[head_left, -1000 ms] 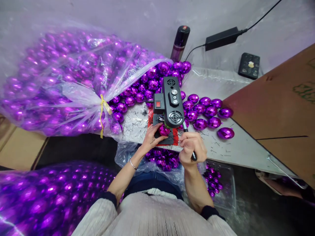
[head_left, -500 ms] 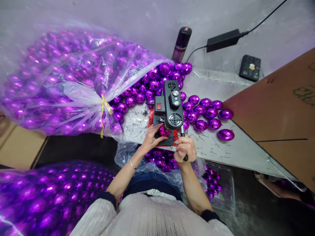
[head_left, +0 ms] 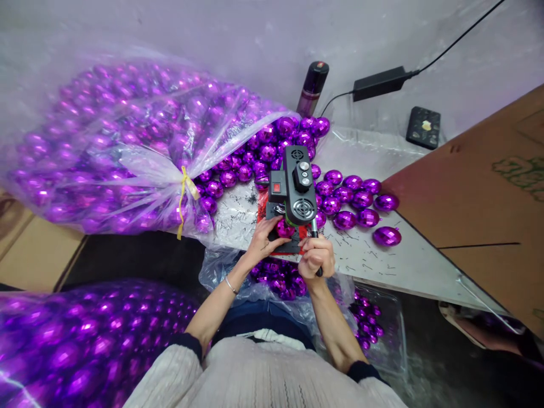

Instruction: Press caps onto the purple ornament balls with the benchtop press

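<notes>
A black benchtop press machine (head_left: 300, 184) with a red switch and round vents stands on the table. My left hand (head_left: 262, 242) pinches a shiny purple faceted ball ornament (head_left: 285, 228) between thumb and fingers, under the machine's front end. The machine's head hides the ball's upper part. My right hand (head_left: 318, 256) is wrapped round the machine's lever handle (head_left: 314, 228), whose black grip end pokes out below the fist. More purple ornaments (head_left: 344, 220) lie loose to the right of the machine.
A tied clear bag of purple ornaments (head_left: 127, 170) fills the left side. Another full bag (head_left: 76, 340) sits below it. A cardboard box (head_left: 467, 187) stands at the right. Behind are a spray can (head_left: 313, 88), a power adapter (head_left: 379, 83) and a black square case (head_left: 423, 127).
The view has shifted slightly, so the scene sits a little lower. My left hand stays on the ornament and my right hand on the lever, both nearly unmoved.
</notes>
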`<state>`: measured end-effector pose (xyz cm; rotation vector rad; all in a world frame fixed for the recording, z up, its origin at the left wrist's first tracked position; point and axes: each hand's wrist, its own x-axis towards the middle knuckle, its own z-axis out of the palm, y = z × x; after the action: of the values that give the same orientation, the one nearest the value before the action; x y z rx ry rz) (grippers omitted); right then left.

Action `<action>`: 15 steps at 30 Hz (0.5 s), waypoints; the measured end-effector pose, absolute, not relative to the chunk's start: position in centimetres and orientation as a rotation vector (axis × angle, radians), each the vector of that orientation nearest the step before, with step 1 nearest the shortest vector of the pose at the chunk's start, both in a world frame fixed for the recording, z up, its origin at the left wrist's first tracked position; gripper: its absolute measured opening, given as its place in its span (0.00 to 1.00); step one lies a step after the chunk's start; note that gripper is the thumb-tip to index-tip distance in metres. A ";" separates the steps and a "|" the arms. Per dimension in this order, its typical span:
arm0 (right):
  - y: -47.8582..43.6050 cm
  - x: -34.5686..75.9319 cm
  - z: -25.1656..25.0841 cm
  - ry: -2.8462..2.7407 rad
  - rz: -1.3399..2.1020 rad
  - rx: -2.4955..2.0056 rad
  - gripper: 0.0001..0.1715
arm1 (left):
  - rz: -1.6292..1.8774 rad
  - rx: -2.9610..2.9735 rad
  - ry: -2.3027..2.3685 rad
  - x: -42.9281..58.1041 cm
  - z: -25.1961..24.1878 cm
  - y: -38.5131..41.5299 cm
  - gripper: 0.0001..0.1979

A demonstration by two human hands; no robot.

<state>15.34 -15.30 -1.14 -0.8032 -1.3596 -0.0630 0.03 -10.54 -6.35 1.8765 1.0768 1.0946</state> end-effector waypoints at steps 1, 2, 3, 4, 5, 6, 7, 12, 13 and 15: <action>-15.2 15.3 -1.3 -1.349 -0.065 -0.803 0.19 | 1.091 1.875 1.076 0.0 -6.4 -10.5 0.34; -15.2 15.2 -1.4 -1.341 -0.064 -0.799 0.19 | 1.091 1.874 1.075 0.1 -6.4 -10.5 0.34; -15.1 15.2 -1.6 -1.340 -0.064 -0.793 0.19 | 1.093 1.873 1.075 0.1 -6.5 -10.5 0.34; -15.1 15.1 -1.8 -1.351 -0.064 -0.789 0.18 | 1.097 1.872 1.076 0.1 -6.5 -10.4 0.34; -15.1 15.1 -1.9 -1.369 -0.064 -0.787 0.18 | 1.101 1.871 1.076 0.1 -6.6 -10.4 0.34; -15.1 15.1 -2.0 -1.383 -0.069 -0.785 0.18 | 1.106 1.871 1.074 0.1 -6.7 -10.4 0.34; -15.2 15.2 -1.9 -1.390 -0.078 -0.788 0.18 | 1.113 1.870 1.070 0.2 -6.8 -10.3 0.34; -15.8 15.6 1.8 -1.384 -0.097 -0.952 0.19 | 1.140 1.869 1.065 0.4 -6.9 -10.2 0.34; -16.0 15.7 3.0 -1.379 -0.075 -0.991 0.20 | 1.144 1.877 1.073 0.4 -6.9 -10.4 0.34; -16.1 15.8 5.1 -1.359 -0.031 -1.030 0.19 | 1.178 1.917 1.086 0.2 -7.0 -11.4 0.33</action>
<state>15.76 -16.13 5.09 -1.0298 -1.3587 -0.0314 0.20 -11.36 -7.04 1.9172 1.0862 1.1775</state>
